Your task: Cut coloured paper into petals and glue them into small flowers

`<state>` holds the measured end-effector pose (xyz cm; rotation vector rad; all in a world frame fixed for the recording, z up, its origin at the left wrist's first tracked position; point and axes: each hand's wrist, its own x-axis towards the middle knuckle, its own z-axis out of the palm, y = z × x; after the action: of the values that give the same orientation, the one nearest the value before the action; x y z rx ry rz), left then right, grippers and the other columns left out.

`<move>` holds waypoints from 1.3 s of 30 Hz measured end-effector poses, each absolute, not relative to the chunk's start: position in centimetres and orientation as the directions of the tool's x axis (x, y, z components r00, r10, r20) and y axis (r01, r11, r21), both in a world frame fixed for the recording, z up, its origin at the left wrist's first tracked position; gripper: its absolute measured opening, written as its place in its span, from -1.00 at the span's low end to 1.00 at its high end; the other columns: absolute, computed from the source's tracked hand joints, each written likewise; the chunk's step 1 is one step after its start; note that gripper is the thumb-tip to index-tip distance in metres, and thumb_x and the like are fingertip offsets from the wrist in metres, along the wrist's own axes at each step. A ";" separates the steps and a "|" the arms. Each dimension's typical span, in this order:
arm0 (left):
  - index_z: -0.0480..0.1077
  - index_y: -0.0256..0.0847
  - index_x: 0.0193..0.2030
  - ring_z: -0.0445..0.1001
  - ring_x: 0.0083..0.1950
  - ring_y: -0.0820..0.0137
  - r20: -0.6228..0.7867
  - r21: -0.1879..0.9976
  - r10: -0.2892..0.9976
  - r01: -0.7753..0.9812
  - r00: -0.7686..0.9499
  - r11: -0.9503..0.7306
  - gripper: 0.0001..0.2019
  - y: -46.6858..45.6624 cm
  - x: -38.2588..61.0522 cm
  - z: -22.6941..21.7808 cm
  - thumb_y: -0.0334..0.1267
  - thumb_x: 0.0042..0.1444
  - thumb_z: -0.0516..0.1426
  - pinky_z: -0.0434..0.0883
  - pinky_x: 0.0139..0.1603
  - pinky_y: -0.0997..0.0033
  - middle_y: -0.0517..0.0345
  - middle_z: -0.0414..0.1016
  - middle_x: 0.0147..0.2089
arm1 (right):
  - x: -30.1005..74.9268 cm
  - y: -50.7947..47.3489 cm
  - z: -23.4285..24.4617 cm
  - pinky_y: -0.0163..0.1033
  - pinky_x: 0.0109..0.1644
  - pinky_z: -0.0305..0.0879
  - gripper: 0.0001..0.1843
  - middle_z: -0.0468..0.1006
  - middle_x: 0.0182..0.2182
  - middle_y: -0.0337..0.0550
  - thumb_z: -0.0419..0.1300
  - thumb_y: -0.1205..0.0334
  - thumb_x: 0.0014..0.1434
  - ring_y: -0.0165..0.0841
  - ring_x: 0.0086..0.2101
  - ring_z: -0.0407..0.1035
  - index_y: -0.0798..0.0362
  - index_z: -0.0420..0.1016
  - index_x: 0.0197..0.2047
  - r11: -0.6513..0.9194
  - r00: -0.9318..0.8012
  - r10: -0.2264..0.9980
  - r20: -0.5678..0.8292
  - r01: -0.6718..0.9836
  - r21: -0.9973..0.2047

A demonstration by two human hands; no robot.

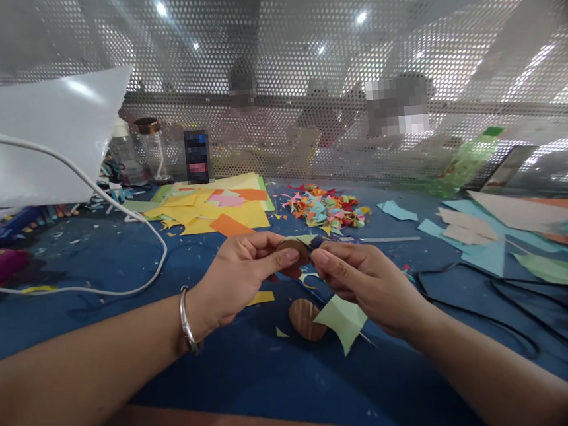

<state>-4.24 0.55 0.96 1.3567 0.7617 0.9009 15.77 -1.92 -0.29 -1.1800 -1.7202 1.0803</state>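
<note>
My left hand [252, 269], with a silver bangle at the wrist, is closed on a round brown wooden disc [294, 245]. A pale green piece of paper [300, 239] lies against the disc. My right hand [358, 269] is pinched shut at the disc's right edge, beside a small dark blue thing [316, 242] that its fingers partly hide. Below the hands, a second brown wooden disc [306, 320] lies on the blue table, touching or partly under a cut light green paper [342, 319]. A yellow paper strip [261, 298] lies near my left hand.
A heap of colourful paper scraps [326, 206] lies behind my hands, with yellow sheets [224, 211] to its left. Light blue paper [484, 255] and black cables [494, 287] are on the right. A white cable [158, 250] loops at left. A perforated metal screen [290, 53] stands behind.
</note>
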 end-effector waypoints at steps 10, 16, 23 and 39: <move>0.54 -0.25 -0.30 0.52 -0.32 0.52 0.055 0.991 0.873 -0.136 0.485 0.014 -0.91 0.8 -4.1 0.7 -0.27 0.14 0.27 0.30 -0.32 0.54 0.20 0.58 -0.39 | 15.5 -2.1 -0.1 -0.33 -0.64 -0.29 -0.46 -0.08 -0.62 -0.45 0.13 -0.27 0.21 -0.54 -0.63 -0.24 0.03 0.24 -0.49 0.157 -0.270 0.958 0.093 0.226 -0.961; 0.54 -0.27 -0.29 0.49 -0.34 0.53 0.034 0.987 0.876 -0.152 0.482 0.045 -0.91 0.5 -4.1 0.9 -0.28 0.13 0.27 0.29 -0.32 0.54 0.18 0.57 -0.40 | 15.6 -2.0 -0.1 -0.34 -0.65 -0.28 -0.47 -0.07 -0.63 -0.45 0.11 -0.26 0.23 -0.54 -0.64 -0.23 0.03 0.22 -0.48 0.160 -0.277 0.956 0.091 0.235 -0.959; 0.52 -0.26 -0.33 0.47 -0.35 0.51 0.032 0.991 0.880 -0.131 0.474 0.035 -0.90 0.6 -4.1 1.0 -0.27 0.12 0.27 0.28 -0.31 0.51 0.19 0.56 -0.41 | 15.6 -1.9 -0.1 -0.32 -0.63 -0.29 -0.48 -0.09 -0.62 -0.44 0.08 -0.23 0.27 -0.53 -0.63 -0.24 0.02 0.21 -0.49 0.187 -0.286 0.953 0.104 0.280 -0.942; 0.50 -0.31 -0.36 0.45 -0.37 0.51 0.162 0.984 0.854 -0.149 0.494 -0.100 -0.94 0.9 -4.1 1.2 -0.35 0.09 0.26 0.41 -0.21 0.47 0.19 0.52 -0.43 | 16.2 -1.9 0.0 -0.32 -0.61 -0.12 -0.49 0.02 -0.60 -0.37 0.05 -0.18 0.30 -0.50 -0.61 -0.09 0.02 0.23 -0.52 0.301 -0.287 0.939 0.189 0.419 -0.857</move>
<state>-4.06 0.91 1.15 1.4236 0.6620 0.9562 16.18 -1.87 0.00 -1.2143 -1.8488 0.9149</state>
